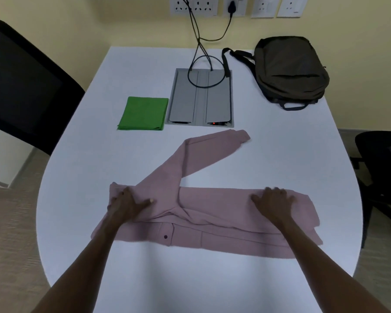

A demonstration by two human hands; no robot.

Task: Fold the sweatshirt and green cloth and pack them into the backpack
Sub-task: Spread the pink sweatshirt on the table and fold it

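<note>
Left hand (128, 203): grip released, fingers spread and flat, pressing the left end of the pink sweatshirt (212, 213) against the counter (280, 159); thumb points right across the fabric. Right hand (272, 201): grip likewise released, palm down, fingers splayed on the folded upper edge near the sweatshirt's right end. Neither hand pinches or lifts cloth. Both forearms reach forward from the near edge, converging slightly, wrists low. Sweatshirt: lies crosswise on the near half of the counter, folded lengthwise into a long band, a snap button showing on the lower layer; one sleeve (203, 152) runs diagonally up and to the right from between the hands, cuff toward the counter's centre. Green cloth (143, 113): folded into a neat rectangle, flat, well beyond the left hand, just left of the grey cable hatch (200, 98) set into the counter. Backpack (290, 70): dark, lying at the far right corner, straps trailing left, apart from both garments. Black cables (198, 41) drop from wall sockets (193, 6) into the hatch. Black chairs (20, 86) stand at either side.
</note>
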